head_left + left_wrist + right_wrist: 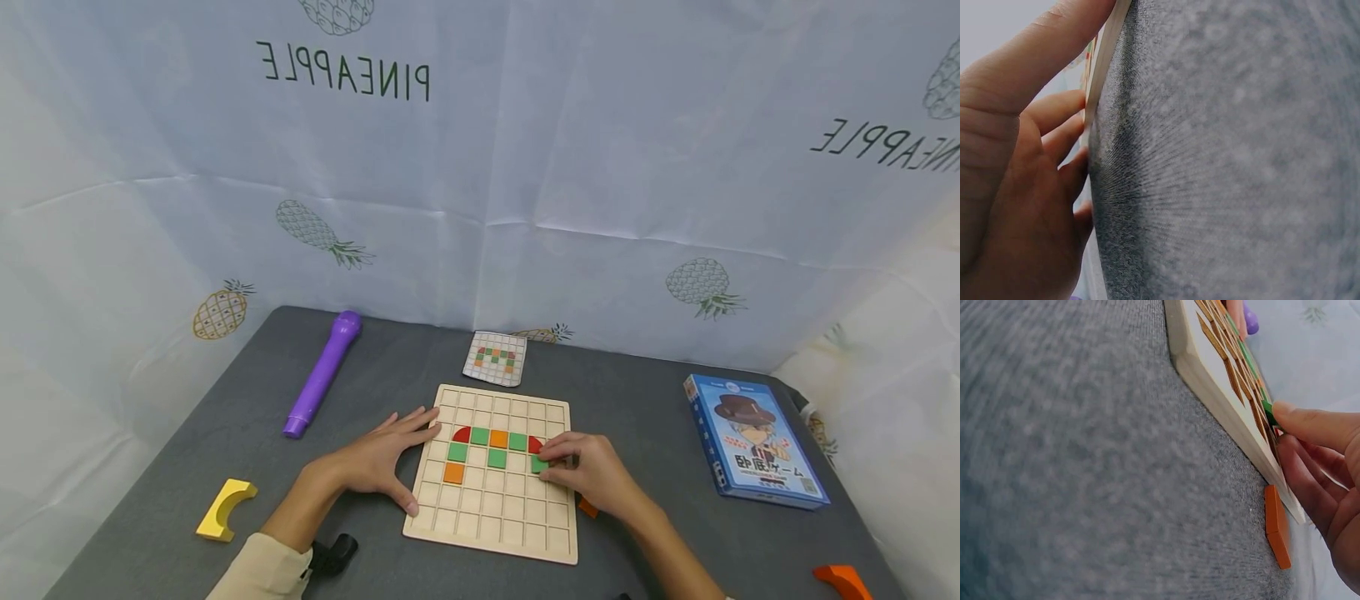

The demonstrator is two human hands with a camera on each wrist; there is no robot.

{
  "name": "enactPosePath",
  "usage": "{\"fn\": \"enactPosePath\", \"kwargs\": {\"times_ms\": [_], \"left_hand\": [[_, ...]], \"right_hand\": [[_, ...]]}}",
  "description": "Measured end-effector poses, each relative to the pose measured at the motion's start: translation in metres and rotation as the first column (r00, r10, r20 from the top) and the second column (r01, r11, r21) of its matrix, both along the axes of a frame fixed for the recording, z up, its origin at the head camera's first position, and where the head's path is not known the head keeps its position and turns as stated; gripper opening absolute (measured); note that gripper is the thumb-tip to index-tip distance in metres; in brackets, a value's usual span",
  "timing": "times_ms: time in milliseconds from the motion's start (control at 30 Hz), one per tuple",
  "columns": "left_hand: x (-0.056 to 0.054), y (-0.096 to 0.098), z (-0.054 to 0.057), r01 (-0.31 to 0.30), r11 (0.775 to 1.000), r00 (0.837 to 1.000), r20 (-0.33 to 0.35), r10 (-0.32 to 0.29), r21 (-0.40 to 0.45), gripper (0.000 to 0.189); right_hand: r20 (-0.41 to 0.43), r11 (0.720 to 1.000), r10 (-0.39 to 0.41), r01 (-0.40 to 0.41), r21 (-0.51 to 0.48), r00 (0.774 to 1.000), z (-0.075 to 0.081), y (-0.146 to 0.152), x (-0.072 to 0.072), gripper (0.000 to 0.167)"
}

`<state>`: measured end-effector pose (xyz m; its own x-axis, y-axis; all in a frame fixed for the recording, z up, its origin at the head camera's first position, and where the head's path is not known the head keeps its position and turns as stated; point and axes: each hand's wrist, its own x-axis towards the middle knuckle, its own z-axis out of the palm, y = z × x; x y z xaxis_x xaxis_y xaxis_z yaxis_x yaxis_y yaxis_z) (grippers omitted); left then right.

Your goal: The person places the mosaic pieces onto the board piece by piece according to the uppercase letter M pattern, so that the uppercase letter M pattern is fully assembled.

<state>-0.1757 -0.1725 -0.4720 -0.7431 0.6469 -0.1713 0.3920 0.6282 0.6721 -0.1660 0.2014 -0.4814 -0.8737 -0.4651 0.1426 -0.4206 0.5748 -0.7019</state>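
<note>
A wooden grid board (480,525) lies on the dark table, with red, green and orange tiles set in its upper rows. My right hand (596,471) pinches a green square tile (538,464) between thumb and fingers at the board's right side. In the right wrist view that green tile (1269,412) is tilted at the grid. With thumb and fingers spread, my left hand (378,458) touches the board's left edge. An orange tile (588,507) lies on the table by the board's right edge, partly under my right hand.
A pattern card (495,358) lies behind the board. A purple microphone-shaped stick (324,375) and a yellow arch block (225,510) are on the left. On the right are a blue game box (753,442) and an orange block (843,579). A pineapple-print cloth (480,167) hangs behind.
</note>
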Motion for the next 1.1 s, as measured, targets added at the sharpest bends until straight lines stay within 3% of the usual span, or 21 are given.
{"fn": "enactPosePath", "kwargs": {"times_ms": [400,1100], "left_hand": [[-0.0004,0.0018,-0.0007,-0.007,1.000,1.000,0.005,0.007,0.005,0.122],[0.0016,0.0000,-0.0012,-0.017,1.000,1.000,-0.003,0.017,-0.001,0.122]], "right_hand": [[-0.003,0.999,-0.031,0.031,0.025,1.000,0.0007,-0.0052,0.0012,0.014],[0.000,1.000,0.004,-0.004,0.022,1.000,-0.0020,-0.0084,-0.0001,0.014]]}}
